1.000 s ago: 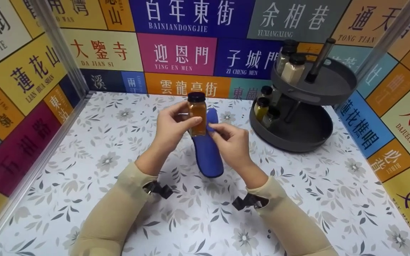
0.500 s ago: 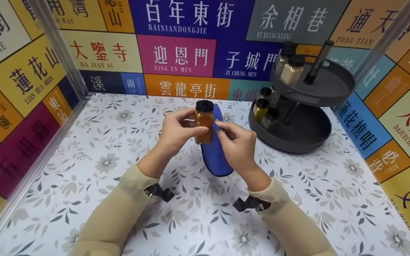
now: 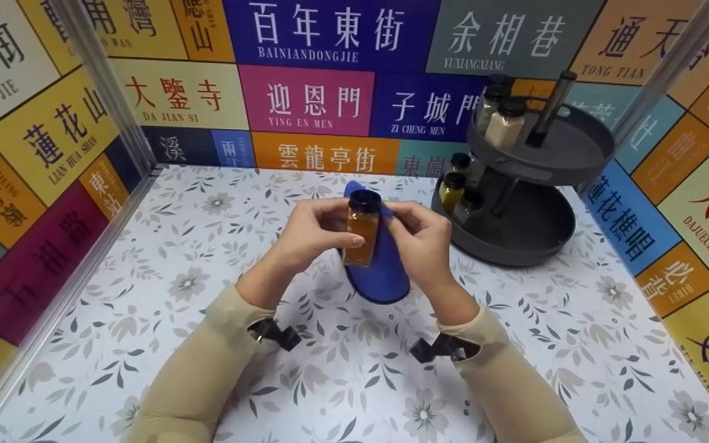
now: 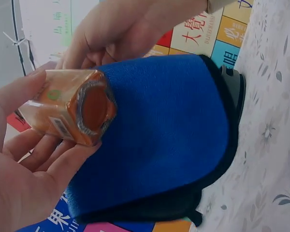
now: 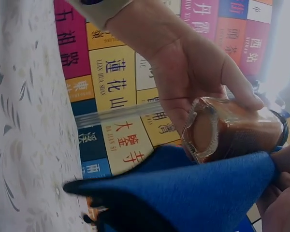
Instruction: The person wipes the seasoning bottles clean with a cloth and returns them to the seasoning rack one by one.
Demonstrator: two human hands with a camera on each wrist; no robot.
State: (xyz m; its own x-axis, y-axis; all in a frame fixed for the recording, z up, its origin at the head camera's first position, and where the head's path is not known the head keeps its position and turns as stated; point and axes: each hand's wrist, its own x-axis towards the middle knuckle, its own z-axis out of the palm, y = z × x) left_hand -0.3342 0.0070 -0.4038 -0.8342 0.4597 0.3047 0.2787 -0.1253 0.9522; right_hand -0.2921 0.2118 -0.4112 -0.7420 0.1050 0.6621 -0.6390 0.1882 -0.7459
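My left hand (image 3: 305,237) grips a square glass spice jar (image 3: 362,237) with a black lid and orange-brown contents. The jar stands nearly upright above the table, thumb across its front. A blue cloth (image 3: 386,280) with black edging hangs behind and to the right of it. My right hand (image 3: 423,240) pinches the cloth's upper part, close to the jar's lid. In the left wrist view the jar's round-marked base (image 4: 94,108) faces the camera, with the cloth (image 4: 169,125) right beside it. The right wrist view has the cloth (image 5: 198,188) along the jar's side (image 5: 246,135).
A dark two-tier round rack (image 3: 545,246) stands at the back right. Its upper tier bears a jar of pale powder (image 3: 506,126) and another behind; several more jars, one yellowish (image 3: 452,194), stand below. Printed sign panels (image 3: 308,98) wall the patterned table (image 3: 188,344).
The left hand has brought the jar down and to the right, nearer to me. The right hand has shifted slightly right with the cloth, which now spreads wider behind the jar.
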